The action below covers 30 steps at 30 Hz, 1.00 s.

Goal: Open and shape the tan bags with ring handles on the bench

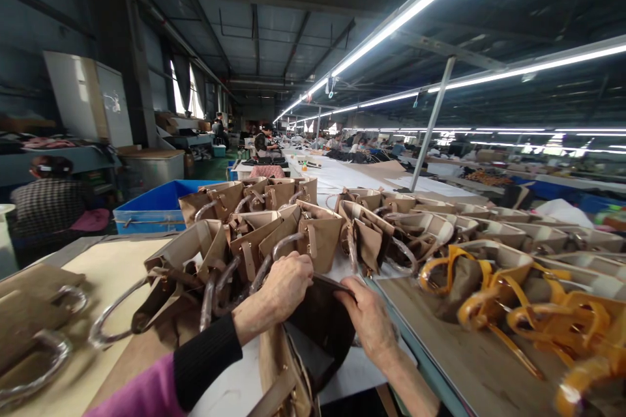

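Low in the middle of the head view, my left hand (pixel 288 283) and my right hand (pixel 369 316) pinch the upper edge of a dark brown bag panel (pixel 325 319). The fingers of both hands are closed on that edge, a short distance apart. Below and left of the panel, close to me, a tan handbag (pixel 283 368) with a strap and small metal fittings stands partly in view. Whether panel and bag are joined cannot be told. Just beyond my left hand, another tan handbag (pixel 320 238) has a plastic-wrapped handle.
Rows of tan handbags (pixel 254 241) crowd the table ahead. Bags with yellow handles (pixel 552 313) lie at right, and more wrapped handles (pixel 53 352) at left. A blue bin (pixel 147 218) stands beyond the left side. One person (pixel 51 202) sits far left; a metal post (pixel 433 124) rises at right.
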Available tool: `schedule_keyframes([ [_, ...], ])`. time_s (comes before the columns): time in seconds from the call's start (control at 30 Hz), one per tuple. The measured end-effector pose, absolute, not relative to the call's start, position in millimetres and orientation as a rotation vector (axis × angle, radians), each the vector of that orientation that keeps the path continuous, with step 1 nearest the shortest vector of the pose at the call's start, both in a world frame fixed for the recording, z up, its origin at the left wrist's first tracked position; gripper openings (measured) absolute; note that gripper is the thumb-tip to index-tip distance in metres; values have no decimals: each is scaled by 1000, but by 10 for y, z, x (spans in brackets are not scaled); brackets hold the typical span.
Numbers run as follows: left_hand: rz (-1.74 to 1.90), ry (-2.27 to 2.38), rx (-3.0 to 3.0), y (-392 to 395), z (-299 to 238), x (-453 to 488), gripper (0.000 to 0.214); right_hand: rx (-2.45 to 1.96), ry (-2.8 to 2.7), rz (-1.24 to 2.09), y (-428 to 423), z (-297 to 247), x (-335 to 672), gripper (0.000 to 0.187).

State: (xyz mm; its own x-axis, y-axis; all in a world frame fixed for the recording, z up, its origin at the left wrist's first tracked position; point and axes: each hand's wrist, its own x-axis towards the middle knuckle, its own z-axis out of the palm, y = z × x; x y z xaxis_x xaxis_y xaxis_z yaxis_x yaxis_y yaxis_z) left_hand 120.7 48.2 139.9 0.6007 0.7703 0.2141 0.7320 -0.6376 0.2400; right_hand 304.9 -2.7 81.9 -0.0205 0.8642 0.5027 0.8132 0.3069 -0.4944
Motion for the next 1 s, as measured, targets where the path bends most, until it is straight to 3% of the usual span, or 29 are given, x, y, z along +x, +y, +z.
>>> schedule_keyframes([
  [0.27, 510, 1303, 2676, 521, 1376, 1228, 14, -1472, -1804, 121, 66, 758, 3093, 20],
  [0.43, 462, 1375, 2700, 466, 1431, 1267, 16, -1536, -1895, -325, 44, 715, 3041, 6],
  [0.57, 463, 1409, 2667, 443, 1461, 1279, 18, -1382, -1906, -578, 23, 628, 3017, 34],
  [0.77, 510, 1041, 2679, 519, 1389, 1122, 14, -1251, -1844, -366, 41, 567, 3057, 16],
  [1.0, 472, 911, 2713, 529, 1398, 1017, 9, -1197, -1852, -265, 28, 601, 3064, 10],
])
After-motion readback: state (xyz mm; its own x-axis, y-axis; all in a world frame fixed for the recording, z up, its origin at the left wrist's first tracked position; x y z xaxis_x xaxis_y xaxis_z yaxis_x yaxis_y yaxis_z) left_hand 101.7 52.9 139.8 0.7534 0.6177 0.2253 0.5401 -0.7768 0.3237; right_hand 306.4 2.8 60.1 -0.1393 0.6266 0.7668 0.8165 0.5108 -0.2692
